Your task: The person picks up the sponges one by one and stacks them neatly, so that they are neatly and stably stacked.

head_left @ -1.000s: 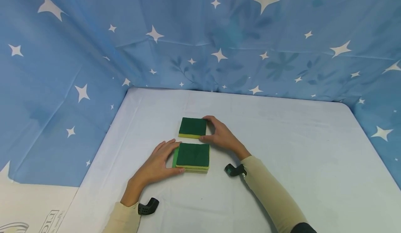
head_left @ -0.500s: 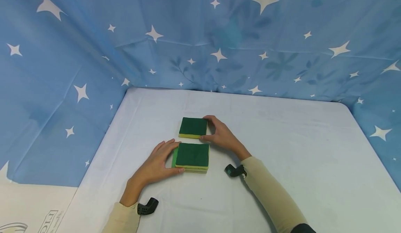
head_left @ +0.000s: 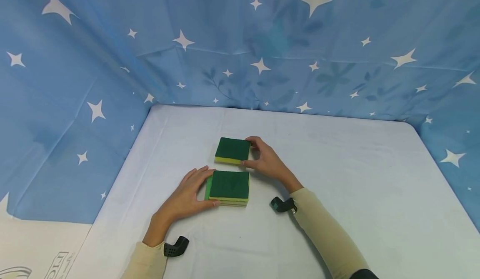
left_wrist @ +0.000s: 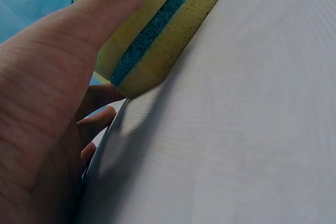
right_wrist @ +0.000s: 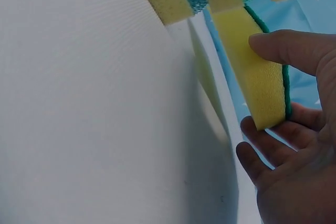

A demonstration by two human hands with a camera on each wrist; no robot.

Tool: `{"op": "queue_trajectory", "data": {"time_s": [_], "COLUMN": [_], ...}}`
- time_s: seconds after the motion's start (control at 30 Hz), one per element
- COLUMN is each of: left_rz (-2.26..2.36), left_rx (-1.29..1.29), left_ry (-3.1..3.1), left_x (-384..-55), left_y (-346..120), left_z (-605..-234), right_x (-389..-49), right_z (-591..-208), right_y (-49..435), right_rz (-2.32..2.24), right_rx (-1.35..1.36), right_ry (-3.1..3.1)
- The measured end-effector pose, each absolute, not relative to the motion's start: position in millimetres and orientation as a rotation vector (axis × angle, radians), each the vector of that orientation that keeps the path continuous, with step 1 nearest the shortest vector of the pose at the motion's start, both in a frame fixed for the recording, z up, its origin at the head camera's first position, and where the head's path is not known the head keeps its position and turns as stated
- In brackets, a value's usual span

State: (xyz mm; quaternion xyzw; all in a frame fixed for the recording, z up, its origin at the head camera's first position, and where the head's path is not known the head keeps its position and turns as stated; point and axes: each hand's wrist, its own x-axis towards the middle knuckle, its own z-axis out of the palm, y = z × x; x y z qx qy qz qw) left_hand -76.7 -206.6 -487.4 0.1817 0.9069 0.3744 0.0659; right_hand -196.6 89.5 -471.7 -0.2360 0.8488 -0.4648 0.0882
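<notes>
In the head view, a stack of scouring sponges [head_left: 229, 185] lies on the white-covered table. Its top sponge is dark green over yellow, and a brighter green edge peeks out at left. My left hand [head_left: 186, 198] grips the stack's left end, thumb on the near side and fingers at the far side. Blue and yellow layers [left_wrist: 157, 32] show lower down in the left wrist view. Just beyond the stack, my right hand [head_left: 269, 162] pinches a separate dark green and yellow sponge [head_left: 232, 149] by its right end. The right wrist view shows this sponge [right_wrist: 255, 77] raised off the table.
The white tablecloth [head_left: 337, 179] spreads to both sides of the sponges. A blue curtain with white stars [head_left: 240, 41] hangs behind and at the sides. Black wrist cameras [head_left: 177, 247] sit on both sleeves. Printed cardboard [head_left: 41, 245] lies at lower left.
My right hand has lifted its sponge slightly and shifted it a little away and to the right. The left hand and the stack stay in place.
</notes>
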Motion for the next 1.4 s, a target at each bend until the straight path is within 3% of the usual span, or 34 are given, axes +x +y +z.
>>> {"op": "queue_trajectory", "data": {"time_s": [0.7, 1.4], "left_rz": [1.120, 1.121], "left_rx": [0.579, 0.645], "left_ry": [2.747, 2.762], "left_x": [-79.0, -78.7], "left_y": [-207.7, -207.5], "left_z": [-487.9, -488.9], "right_x": [-188.5, -171.1], "right_z": [-455.6, -436.9], "right_y": [95.6, 105.4], "right_rz": [-1.490, -1.599], "right_rx": [-0.615, -0.746], "right_ry": [2.464, 2.414]}}
